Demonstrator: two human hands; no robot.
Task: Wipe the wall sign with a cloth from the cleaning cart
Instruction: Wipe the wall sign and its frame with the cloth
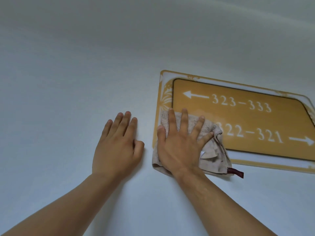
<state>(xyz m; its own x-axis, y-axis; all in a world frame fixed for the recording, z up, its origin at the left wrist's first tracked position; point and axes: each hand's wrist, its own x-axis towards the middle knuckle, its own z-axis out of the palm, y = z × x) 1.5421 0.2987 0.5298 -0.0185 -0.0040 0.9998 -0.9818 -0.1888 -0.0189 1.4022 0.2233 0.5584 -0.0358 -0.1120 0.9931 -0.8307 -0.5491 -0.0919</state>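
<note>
Head view: right hand (179, 143) flat, fingers spread, pressing beige cloth (211, 155) onto lower left corner of gold wall sign (247, 116). Left hand (117, 145) empty, palm flat on bare white wall (68, 99), just left of sign. Dark red tag (236, 172) at cloth's lower edge.

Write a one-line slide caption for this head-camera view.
Right hand presses a beige terry cloth on the gold room-number wall sign; left hand braces on wall.
</note>
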